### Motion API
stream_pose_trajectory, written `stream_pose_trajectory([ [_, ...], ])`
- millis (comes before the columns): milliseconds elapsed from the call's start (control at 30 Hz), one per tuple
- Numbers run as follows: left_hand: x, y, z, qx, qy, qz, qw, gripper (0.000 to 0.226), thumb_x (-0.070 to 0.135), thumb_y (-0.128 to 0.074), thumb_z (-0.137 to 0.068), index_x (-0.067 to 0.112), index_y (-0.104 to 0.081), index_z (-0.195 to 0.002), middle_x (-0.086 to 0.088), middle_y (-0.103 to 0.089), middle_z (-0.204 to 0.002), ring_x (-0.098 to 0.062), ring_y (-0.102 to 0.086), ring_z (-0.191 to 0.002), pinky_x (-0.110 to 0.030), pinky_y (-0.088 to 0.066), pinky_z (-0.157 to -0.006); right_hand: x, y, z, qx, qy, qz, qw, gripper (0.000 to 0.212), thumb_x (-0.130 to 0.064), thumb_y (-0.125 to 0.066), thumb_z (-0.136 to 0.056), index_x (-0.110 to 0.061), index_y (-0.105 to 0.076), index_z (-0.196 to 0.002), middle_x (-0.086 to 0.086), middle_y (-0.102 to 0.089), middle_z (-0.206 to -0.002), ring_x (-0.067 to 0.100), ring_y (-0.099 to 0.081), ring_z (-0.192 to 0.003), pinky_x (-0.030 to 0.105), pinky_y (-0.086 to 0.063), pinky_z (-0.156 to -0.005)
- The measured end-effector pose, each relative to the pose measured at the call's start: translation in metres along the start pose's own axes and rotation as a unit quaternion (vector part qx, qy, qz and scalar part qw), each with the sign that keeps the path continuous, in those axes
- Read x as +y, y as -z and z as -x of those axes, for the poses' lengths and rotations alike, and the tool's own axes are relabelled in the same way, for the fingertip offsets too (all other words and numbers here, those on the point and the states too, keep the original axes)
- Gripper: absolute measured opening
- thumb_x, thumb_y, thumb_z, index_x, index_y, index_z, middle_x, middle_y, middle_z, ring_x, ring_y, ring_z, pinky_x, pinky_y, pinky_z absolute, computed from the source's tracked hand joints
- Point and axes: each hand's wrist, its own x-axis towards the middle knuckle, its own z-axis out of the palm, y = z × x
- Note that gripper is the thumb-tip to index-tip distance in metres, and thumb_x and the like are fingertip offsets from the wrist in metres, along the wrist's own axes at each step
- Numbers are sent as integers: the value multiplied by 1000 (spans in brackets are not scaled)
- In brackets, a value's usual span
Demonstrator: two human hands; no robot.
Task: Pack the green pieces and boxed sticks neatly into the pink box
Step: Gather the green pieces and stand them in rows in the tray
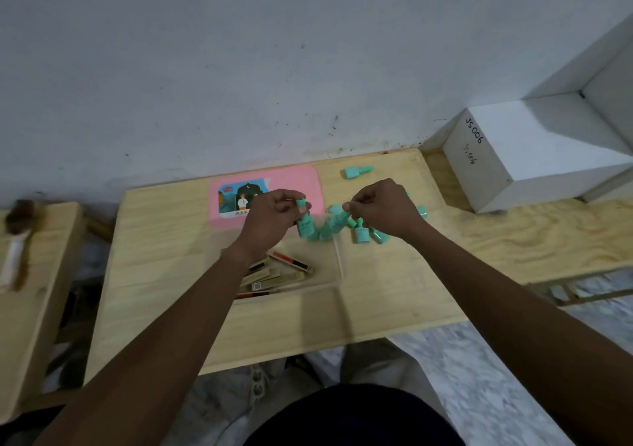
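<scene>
While your left arm hides part of the clear tray (339, 260), about six boxed sticks (291, 267) show in it. Your left hand (270, 219) grips one green piece (305, 224); your right hand (383, 207) is curled, though round what is unclear. Some seven green pieces (361, 234) crowd beneath it — a dropped wrist could scatter them. One pink box (291, 178) lies shut behind; one stray piece (358, 171) beyond could get forgotten.

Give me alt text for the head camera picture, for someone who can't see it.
A person's left hand grips a mint-green bottle-shaped piece above a pale wooden table; the right hand, fingers curled, hovers over more green pieces. A pink rectangular box lies behind, boxed sticks nearer.
</scene>
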Motion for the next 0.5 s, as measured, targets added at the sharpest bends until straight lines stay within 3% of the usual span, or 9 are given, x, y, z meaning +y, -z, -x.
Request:
stream_pose_trajectory([
  [100,-12,2,6,-1,-32,-79,996,16,-3,-70,-83,10,-71,-92,-5,-71,-93,-16,-69,-86,-28,-57,-81,-3,-14,6,3,-1,14,1000,19,-32,-77,-80,-12,-79,-80,2,-74,-67,11,-67,-58,33,-60,-68],
  [233,-33,-3,13,13,-65,-195,979,19,1,-74,-79,13,-75,-93,1,-74,-92,0,-67,-76,-12,-51,-74,-4,-36,10,-6,-17,39,999,16,-30,-80,-77,-15,-77,-79,-1,-69,-64,16,-67,-62,36,-59,-69],
  [500,-59,-14,8,34,-99,-300,948,28,-2,-70,-77,13,-76,-101,3,-74,-88,-3,-66,-75,-19,-55,-82,2,-62,4,1,-14,154,988,20,-29,-77,-76,-14,-76,-90,8,-73,-85,25,-66,-85,38,-57,-76],
])
